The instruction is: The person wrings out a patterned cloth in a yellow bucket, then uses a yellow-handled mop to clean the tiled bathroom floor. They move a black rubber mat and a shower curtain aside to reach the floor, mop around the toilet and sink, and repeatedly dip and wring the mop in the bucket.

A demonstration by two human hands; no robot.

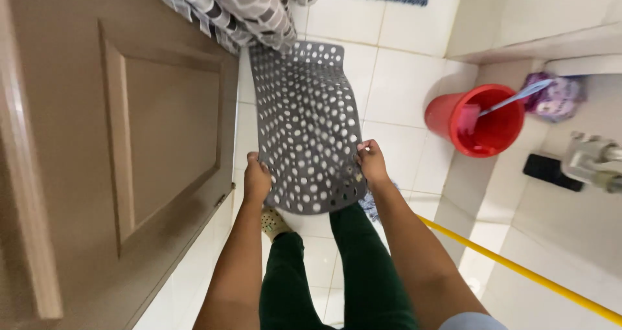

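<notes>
**Grey holey bath mat held up off a white tile floor, one hand on each near corner**

So here's the view looking straight down: a person is holding a grey rubber mat (304,126), the kind full of round drain holes, by its near edge. The left hand (256,181) pinches the near left corner and the right hand (372,161) has the near right corner. Both sets of fingers are curled shut around the mat's edge, thumbs on top as far as I can tell, with the fingertips tucked underneath where I can't see them. No loose grip on either side, they look properly clamped.

A hand on each corner keeps the mat spread flat and wide instead of folding on itself. The near edge is lifted, sitting above the person's green trouser legs (363,265), while the far end slopes away and down toward the white tile floor (395,77). Whether the far edge actually touches the tiles I can't say for sure, but it looks very close to them, right by the hem of a grey patterned shower curtain (240,9).

Other stuff around:
- brown panelled door (129,142) just to the left of the mat
- red bucket (479,119) off to the right, well apart from the mat, with a blue-handled brush (512,100) leaning in it
- yellow pole (518,272) running diagonally past the right arm
- a slippered foot (272,223) peeking out under the mat's near edge
- metal tap fitting (593,161) at the far right
</notes>
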